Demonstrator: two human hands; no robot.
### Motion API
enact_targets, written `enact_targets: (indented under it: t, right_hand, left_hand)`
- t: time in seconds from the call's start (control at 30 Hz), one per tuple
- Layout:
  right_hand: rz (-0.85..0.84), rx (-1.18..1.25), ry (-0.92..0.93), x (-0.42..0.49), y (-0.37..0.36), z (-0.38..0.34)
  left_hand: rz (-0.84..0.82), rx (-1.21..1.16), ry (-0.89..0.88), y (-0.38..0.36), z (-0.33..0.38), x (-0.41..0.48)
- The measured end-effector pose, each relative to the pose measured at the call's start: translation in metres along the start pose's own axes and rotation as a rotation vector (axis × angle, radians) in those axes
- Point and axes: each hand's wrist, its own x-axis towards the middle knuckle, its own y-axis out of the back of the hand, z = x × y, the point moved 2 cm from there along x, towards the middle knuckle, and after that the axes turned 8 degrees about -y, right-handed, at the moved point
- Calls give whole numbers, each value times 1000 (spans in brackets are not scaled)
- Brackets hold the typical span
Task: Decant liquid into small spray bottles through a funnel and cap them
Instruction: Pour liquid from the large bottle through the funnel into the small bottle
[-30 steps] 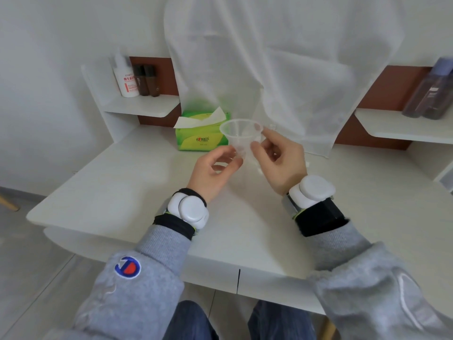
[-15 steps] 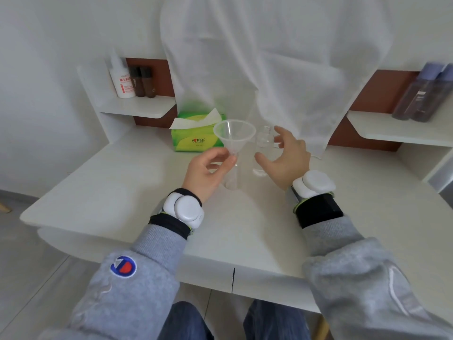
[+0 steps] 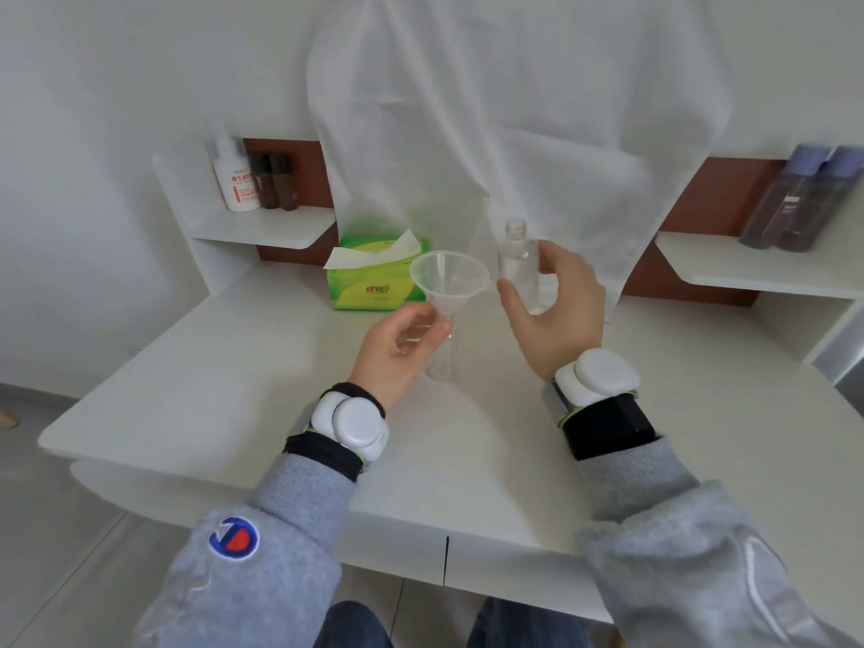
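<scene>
A clear plastic funnel [image 3: 449, 278] stands upright in a small clear bottle [image 3: 439, 362] on the white table [image 3: 234, 390]. My left hand [image 3: 402, 348] pinches the funnel's stem just above that bottle's mouth. To the right, my right hand [image 3: 556, 315] holds an uncapped clear bottle [image 3: 516, 264] upright between thumb and fingers, lifted beside the funnel's rim and a little behind it. Its lower part looks filled with clear liquid. No cap or spray head is in sight.
A green tissue box [image 3: 369, 282] sits behind the funnel. On the left shelf stand a white bottle [image 3: 236, 180] and two brown ones [image 3: 276, 180]. Two dark bottles [image 3: 795, 203] are on the right shelf. A white cloth [image 3: 514, 133] hangs at the back.
My right hand let go of the funnel, reached back to the uncapped clear bottle and lifted it. My left hand stayed at the funnel and small bottle.
</scene>
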Motion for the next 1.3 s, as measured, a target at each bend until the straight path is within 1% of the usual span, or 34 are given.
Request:
enact_targets:
  t: [0.2, 0.47, 0.77, 1.3]
  right_hand:
    - [138, -149, 180, 2, 5, -4]
    - [186, -264, 299, 3, 7, -5]
    - [198, -350, 356, 2, 5, -6]
    - [244, -389, 337, 2, 5, -8]
  left_hand:
    - [6, -10, -10, 1, 0, 0]
    - [-4, -16, 12, 1, -2, 0]
    - [0, -7, 15, 1, 0, -1]
    - [1, -15, 9, 1, 0, -2]
